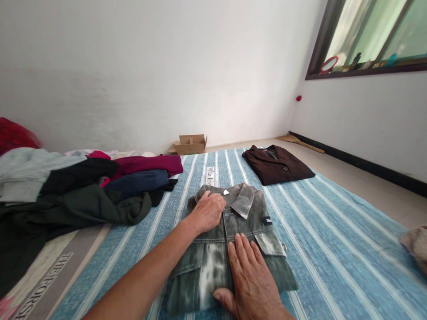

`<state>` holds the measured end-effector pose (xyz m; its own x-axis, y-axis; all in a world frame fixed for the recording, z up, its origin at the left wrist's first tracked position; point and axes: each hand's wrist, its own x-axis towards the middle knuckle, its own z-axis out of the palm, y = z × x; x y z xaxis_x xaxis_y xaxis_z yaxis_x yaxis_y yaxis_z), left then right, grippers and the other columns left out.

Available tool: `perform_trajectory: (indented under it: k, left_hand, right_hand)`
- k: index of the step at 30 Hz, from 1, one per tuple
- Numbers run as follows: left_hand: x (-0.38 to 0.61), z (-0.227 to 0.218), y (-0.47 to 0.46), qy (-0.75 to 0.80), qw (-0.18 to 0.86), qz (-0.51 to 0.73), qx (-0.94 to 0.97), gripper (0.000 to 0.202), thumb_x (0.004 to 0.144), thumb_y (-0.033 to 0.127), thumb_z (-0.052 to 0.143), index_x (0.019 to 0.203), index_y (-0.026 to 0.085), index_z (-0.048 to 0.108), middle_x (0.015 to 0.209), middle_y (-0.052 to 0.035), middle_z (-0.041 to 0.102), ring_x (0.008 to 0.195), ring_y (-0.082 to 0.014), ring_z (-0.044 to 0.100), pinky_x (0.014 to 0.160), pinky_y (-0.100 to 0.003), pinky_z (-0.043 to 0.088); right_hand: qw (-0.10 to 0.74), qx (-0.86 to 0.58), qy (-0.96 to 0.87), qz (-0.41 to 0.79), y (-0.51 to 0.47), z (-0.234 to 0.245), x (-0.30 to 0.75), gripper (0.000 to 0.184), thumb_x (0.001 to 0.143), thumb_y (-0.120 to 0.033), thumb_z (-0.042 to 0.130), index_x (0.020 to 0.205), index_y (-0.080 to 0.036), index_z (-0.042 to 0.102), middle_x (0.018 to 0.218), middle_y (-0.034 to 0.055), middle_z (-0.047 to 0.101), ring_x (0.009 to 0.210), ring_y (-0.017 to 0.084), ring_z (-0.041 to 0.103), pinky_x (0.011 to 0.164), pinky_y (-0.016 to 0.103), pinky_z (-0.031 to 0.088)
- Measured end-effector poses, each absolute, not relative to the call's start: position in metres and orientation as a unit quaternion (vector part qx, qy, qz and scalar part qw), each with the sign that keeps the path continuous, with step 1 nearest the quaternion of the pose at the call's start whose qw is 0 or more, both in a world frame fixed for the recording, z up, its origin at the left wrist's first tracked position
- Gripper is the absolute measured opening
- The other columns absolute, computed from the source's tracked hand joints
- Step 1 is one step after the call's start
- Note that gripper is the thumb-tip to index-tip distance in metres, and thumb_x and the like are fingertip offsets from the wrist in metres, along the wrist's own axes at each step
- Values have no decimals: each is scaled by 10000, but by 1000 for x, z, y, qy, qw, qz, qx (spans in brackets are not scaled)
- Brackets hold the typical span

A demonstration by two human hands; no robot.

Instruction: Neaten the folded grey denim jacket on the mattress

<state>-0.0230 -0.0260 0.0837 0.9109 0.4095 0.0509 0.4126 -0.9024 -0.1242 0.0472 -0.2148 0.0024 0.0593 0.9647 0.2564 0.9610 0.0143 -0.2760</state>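
Note:
A folded grey-green denim shirt (248,224) lies on the blue striped blanket (333,231) in front of me. My left hand (208,211) rests curled on its left collar and shoulder. My right hand (250,275) lies flat, fingers together, on the shirt's front near the right chest pocket. Neither hand lifts the cloth.
A folded dark brown shirt (276,164) lies farther back on the blanket. A heap of unfolded clothes (86,191) in maroon, navy, black and grey sits at the left. A small cardboard box (191,143) stands by the wall. Beige cloth (416,246) shows at the right edge.

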Motion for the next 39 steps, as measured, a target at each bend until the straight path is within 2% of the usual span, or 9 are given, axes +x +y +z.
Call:
perform_trajectory:
  k: [6, 14, 18, 24, 30, 35, 39]
  left_hand:
    - [-21, 82, 0, -183, 54, 32, -981, 136, 833, 192, 502, 822, 166, 635, 866, -63, 647, 858, -213, 586, 825, -336, 393]
    - [-10, 76, 29, -166, -57, 35, -984, 182, 816, 152, 457, 711, 173, 604, 768, -17, 633, 748, -155, 588, 727, -229, 408]
    - [-4, 77, 30, -174, -51, 50, -982, 267, 874, 183, 392, 709, 154, 599, 780, -47, 643, 745, -161, 594, 712, -227, 411]
    - [1, 69, 28, -197, 14, 66, -978, 328, 922, 213, 337, 775, 126, 617, 832, -97, 660, 783, -190, 613, 742, -262, 421]
    - [2, 69, 20, -243, -10, 12, -970, 286, 904, 220, 376, 752, 145, 606, 809, -81, 659, 790, -191, 617, 724, -267, 411]
    - [12, 73, -1, -282, -96, -68, -952, 341, 875, 425, 434, 710, 177, 601, 738, -32, 647, 707, -167, 593, 629, -253, 375]
    - [29, 76, -11, -352, -108, -21, -929, 407, 811, 517, 468, 668, 178, 643, 709, -50, 654, 676, -193, 587, 580, -271, 336]
  right_hand:
    - [179, -700, -691, 21, -216, 6, 47, 861, 793, -707, 416, 1370, -68, 431, 1442, 211, 290, 1347, 356, 262, 1084, 509, 290]
    - [147, -703, -694, 51, -215, 17, 48, 886, 812, -732, 314, 1380, -58, 404, 1446, 218, 258, 1347, 355, 237, 1078, 512, 282]
    - [141, -701, -695, 71, -214, 18, 49, 905, 807, -744, 296, 1394, -60, 377, 1448, 221, 238, 1348, 358, 218, 1076, 517, 275]
    - [152, -703, -686, 109, -214, 20, 51, 917, 788, -759, 318, 1404, -81, 360, 1454, 213, 211, 1352, 357, 190, 1083, 519, 247]
    - [165, -705, -677, 134, -212, 20, 51, 888, 786, -746, 363, 1397, -101, 373, 1457, 190, 211, 1360, 342, 182, 1098, 505, 222]
    - [163, -707, -676, 127, -211, 19, 50, 914, 767, -758, 385, 1393, -91, 382, 1454, 197, 225, 1359, 347, 193, 1098, 505, 229]
    - [157, -709, -677, 121, -213, 19, 50, 863, 792, -707, 422, 1401, -98, 371, 1461, 194, 215, 1362, 343, 193, 1100, 508, 227]
